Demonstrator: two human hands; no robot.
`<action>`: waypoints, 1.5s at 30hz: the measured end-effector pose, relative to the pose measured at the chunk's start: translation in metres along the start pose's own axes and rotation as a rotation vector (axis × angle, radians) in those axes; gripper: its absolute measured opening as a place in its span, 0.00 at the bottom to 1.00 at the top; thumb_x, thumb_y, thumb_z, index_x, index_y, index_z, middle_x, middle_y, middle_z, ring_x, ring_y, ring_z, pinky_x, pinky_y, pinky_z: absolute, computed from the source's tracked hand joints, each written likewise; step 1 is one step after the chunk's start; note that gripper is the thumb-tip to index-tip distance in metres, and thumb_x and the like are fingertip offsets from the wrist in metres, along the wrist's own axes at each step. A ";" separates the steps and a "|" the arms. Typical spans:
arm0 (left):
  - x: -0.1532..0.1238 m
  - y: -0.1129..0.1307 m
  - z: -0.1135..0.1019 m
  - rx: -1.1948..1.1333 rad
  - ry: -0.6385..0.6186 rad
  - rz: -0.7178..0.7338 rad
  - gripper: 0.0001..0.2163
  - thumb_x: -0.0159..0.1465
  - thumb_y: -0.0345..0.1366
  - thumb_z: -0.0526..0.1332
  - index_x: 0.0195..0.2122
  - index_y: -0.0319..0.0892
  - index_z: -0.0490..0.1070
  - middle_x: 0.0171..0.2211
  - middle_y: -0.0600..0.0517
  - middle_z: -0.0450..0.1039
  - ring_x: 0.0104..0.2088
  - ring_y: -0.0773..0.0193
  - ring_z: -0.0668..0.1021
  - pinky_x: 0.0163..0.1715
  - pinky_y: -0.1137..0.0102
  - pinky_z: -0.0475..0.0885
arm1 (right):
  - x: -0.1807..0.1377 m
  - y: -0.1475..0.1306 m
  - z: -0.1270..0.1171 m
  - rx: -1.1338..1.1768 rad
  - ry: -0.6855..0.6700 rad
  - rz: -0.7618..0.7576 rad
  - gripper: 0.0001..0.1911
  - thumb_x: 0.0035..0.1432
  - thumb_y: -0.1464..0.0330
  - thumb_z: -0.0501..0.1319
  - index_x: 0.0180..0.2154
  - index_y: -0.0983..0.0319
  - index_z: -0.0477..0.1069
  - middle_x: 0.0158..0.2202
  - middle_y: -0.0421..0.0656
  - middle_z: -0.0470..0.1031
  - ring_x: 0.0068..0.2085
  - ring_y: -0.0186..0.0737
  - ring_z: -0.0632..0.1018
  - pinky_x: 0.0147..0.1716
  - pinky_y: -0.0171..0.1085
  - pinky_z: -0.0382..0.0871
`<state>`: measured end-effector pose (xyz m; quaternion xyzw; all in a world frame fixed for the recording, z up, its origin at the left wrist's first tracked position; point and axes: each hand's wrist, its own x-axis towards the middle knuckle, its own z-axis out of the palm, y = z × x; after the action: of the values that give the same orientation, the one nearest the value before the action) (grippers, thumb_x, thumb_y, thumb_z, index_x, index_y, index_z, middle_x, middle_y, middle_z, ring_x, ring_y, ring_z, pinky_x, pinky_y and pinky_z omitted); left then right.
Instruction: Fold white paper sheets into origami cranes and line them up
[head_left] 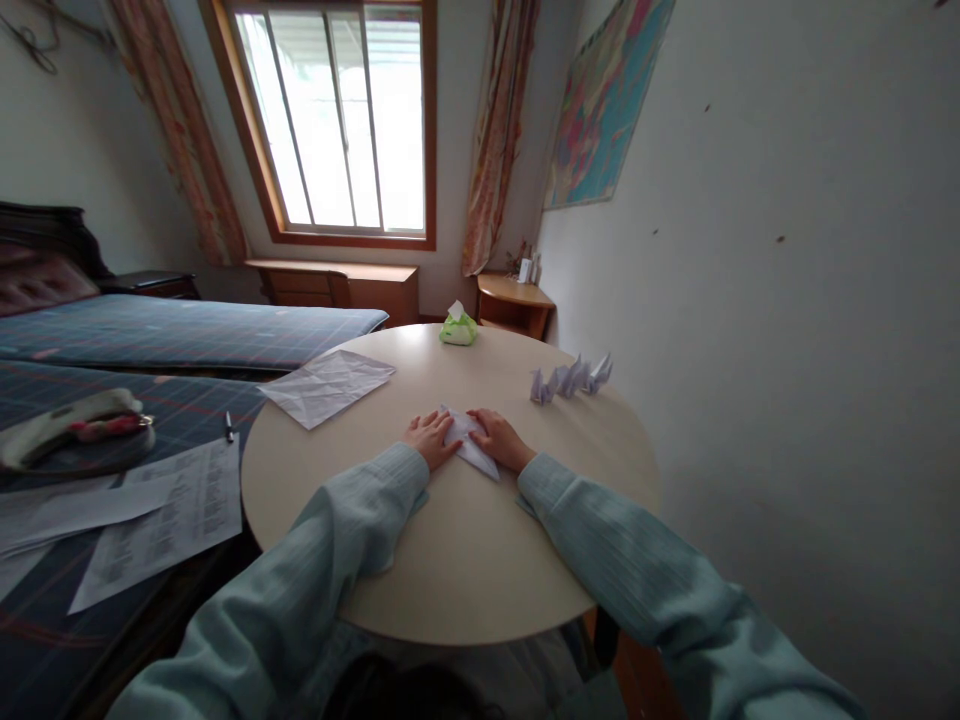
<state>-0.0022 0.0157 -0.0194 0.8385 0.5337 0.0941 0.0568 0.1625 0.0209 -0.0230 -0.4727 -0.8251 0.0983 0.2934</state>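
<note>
A white sheet of paper folded into a pointed shape lies on the round table between my hands. My left hand rests on its left side, fingers stretched out flat and thumb on the paper. On the right edge, my right hand has its fingers bent, with thumb and fingertips closed on the paper. Parts of the folded paper are covered by both hands. To the right, several folded paper figures stand in a row. A creased sheet of white paper lies flat at the table's left edge.
The round table carries a green tissue pack at its far side. Left of it, a bed holds printed sheets, a pen and a pale, curved object. A wall stands close on the right.
</note>
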 end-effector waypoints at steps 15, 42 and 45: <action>-0.002 -0.001 -0.004 0.042 0.161 0.068 0.22 0.51 0.52 0.53 0.43 0.46 0.65 0.45 0.47 0.65 0.46 0.55 0.65 0.49 0.59 0.54 | -0.002 -0.004 -0.006 0.041 0.173 0.146 0.17 0.43 0.75 0.58 0.40 0.66 0.63 0.32 0.42 0.67 0.26 0.29 0.68 0.29 0.30 0.64; 0.003 -0.001 0.009 -0.432 0.204 0.361 0.09 0.53 0.39 0.56 0.25 0.40 0.71 0.21 0.55 0.65 0.20 0.73 0.65 0.22 0.78 0.60 | -0.004 -0.010 -0.009 0.151 0.040 -0.158 0.15 0.43 0.75 0.57 0.37 0.62 0.69 0.24 0.39 0.71 0.26 0.30 0.70 0.30 0.30 0.65; 0.003 0.000 0.010 -0.425 0.202 0.327 0.06 0.53 0.37 0.57 0.27 0.40 0.70 0.20 0.56 0.65 0.21 0.73 0.65 0.22 0.78 0.60 | -0.005 -0.011 -0.015 0.179 -0.062 -0.140 0.13 0.44 0.72 0.57 0.36 0.61 0.69 0.25 0.39 0.73 0.26 0.30 0.72 0.29 0.30 0.65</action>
<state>0.0016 0.0188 -0.0285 0.8691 0.3626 0.2950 0.1618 0.1655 0.0092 -0.0082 -0.3824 -0.8527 0.1654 0.3151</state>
